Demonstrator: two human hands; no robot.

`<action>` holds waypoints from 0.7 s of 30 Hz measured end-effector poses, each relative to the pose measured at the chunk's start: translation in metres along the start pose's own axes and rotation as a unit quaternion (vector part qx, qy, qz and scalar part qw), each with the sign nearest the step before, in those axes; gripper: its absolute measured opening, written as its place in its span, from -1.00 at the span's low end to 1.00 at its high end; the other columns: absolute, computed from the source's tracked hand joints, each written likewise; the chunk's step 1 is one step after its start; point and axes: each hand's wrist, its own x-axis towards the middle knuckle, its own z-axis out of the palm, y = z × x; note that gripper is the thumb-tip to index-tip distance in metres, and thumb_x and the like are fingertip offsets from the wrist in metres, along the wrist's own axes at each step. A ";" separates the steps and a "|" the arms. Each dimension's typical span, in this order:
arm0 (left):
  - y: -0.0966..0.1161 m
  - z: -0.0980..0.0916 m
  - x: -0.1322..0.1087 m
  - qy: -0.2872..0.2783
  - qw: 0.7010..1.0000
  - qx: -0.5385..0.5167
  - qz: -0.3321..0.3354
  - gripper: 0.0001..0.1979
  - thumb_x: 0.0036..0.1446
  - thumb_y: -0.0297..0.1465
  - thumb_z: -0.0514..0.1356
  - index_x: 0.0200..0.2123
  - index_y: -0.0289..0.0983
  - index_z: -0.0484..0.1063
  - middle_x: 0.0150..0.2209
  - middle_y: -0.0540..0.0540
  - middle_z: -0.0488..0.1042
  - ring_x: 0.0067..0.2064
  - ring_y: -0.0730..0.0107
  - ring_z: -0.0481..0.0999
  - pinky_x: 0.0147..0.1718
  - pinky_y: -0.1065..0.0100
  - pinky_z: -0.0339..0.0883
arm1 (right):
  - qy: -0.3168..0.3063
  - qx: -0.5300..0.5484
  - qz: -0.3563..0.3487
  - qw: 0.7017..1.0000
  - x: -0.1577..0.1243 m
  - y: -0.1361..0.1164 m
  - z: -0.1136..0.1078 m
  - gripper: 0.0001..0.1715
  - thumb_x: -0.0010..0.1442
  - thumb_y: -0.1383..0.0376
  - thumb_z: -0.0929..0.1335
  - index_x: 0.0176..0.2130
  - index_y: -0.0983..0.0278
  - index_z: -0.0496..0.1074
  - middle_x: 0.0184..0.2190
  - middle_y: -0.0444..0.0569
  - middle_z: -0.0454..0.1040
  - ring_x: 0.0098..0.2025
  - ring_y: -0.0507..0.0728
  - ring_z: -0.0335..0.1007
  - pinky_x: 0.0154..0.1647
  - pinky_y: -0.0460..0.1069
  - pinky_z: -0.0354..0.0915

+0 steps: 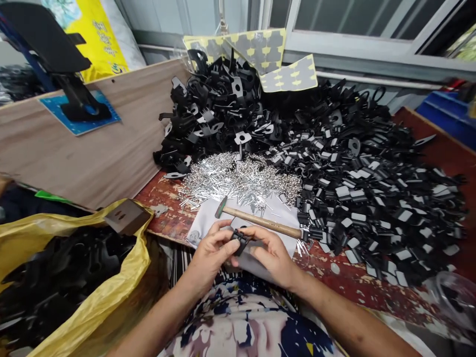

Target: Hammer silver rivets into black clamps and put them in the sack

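Observation:
Close to my body, at the table's front edge, both hands meet around one small black plastic part (241, 240). My left hand (215, 245) pinches it between thumb and fingers. From the other side, my right hand (270, 250) has its fingertips closed on the same part; whether they also hold a small pin is hidden. Just beyond my fingers a hammer (260, 220) with a wooden handle lies on a whitish sheet (203, 218). Behind it is a heap of shiny metal pins (238, 178).
Black plastic pieces (226, 109) are piled at the back, and black clips with pale patches (357, 193) cover the right side. A yellow bag (141, 258) of black parts stands at left. A wooden board (130, 119) carries a phone stand (82, 106).

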 end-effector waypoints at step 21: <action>0.015 -0.013 0.004 -0.020 0.869 0.440 0.224 -0.82 0.17 -0.29 0.33 -0.43 -0.24 0.53 -0.41 -0.12 0.47 -0.30 0.16 0.39 -0.32 0.22 0.23 | -0.111 -0.098 0.103 0.984 0.042 -0.005 -0.061 -0.94 0.26 0.31 0.38 -0.28 0.24 0.47 -0.36 -0.16 0.49 -0.31 0.04 0.37 -0.26 -0.04 0.26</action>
